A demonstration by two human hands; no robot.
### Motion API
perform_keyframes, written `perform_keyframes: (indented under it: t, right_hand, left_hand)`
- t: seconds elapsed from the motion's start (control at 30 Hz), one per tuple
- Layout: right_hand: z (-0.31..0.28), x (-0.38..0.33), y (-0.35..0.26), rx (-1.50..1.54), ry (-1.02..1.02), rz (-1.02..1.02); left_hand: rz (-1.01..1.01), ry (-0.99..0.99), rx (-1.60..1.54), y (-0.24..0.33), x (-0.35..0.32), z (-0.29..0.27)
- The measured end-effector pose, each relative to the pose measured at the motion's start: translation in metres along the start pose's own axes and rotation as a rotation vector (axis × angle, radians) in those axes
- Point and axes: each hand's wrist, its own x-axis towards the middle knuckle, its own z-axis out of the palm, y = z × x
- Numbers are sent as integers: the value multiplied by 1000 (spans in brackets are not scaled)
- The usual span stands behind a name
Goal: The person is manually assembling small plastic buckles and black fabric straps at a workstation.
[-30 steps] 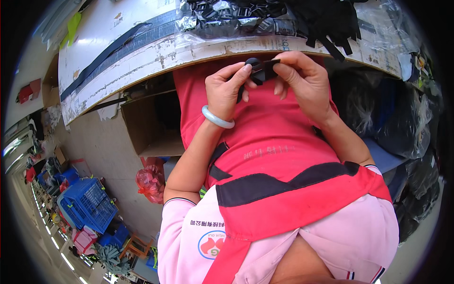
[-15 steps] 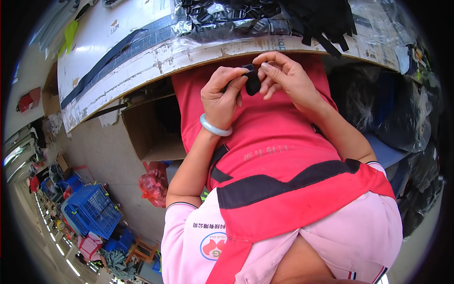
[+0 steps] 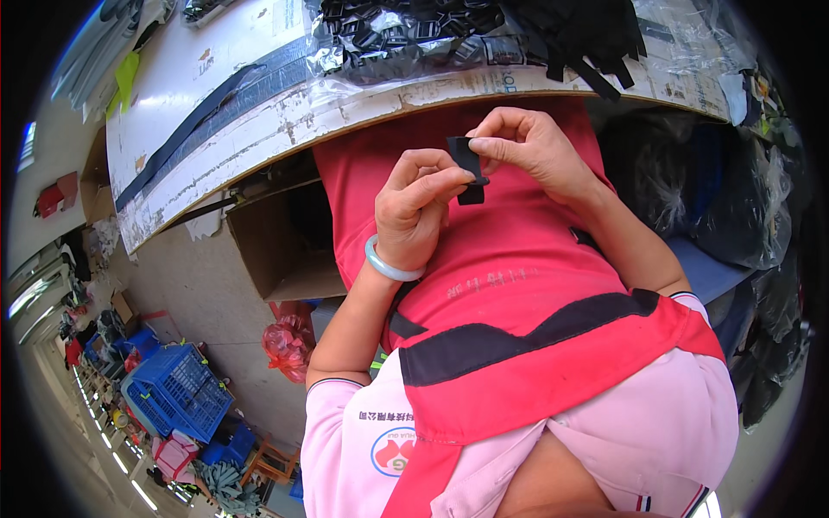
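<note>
In front of my red apron [image 3: 484, 250], just off the table's near edge, I hold a short piece of black webbing strap [image 3: 463, 154]. My left hand [image 3: 416, 203], with a pale bangle on its wrist, pinches the strap lower down, where a small dark part sticks out by the thumb; I cannot tell whether that is a buckle. Higher up, the thumb and forefinger of my right hand [image 3: 534, 148] close on the strap's upper part. A short end hangs below the left fingertips.
On the white-topped table [image 3: 259, 104] lie several black plastic buckles [image 3: 414, 33] on clear plastic and a bundle of black straps [image 3: 596, 39]. A cardboard box [image 3: 281, 250] stands below. Dark plastic bags [image 3: 734, 198] are at the right, a blue crate [image 3: 177, 388] at lower left.
My left hand has moved slightly down and right along the strap. The right fingers, loosely apart before, now pinch its upper part, and the strap is held straighter.
</note>
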Motion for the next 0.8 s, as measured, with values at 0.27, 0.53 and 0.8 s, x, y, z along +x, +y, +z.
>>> perform_keyframes:
  t: [0.27,0.53,0.8]
  right_hand:
    - [13,11,17,45,31,-24]
    - [24,18,32,-114,-203,208]
    - [59,19,20,-216,-345,134]
  left_hand:
    - [-119,-21,43,19,-10,-9]
    - [-564,377,315,67,-73,-127]
    - [-532,320,-164,18,-46,-68]
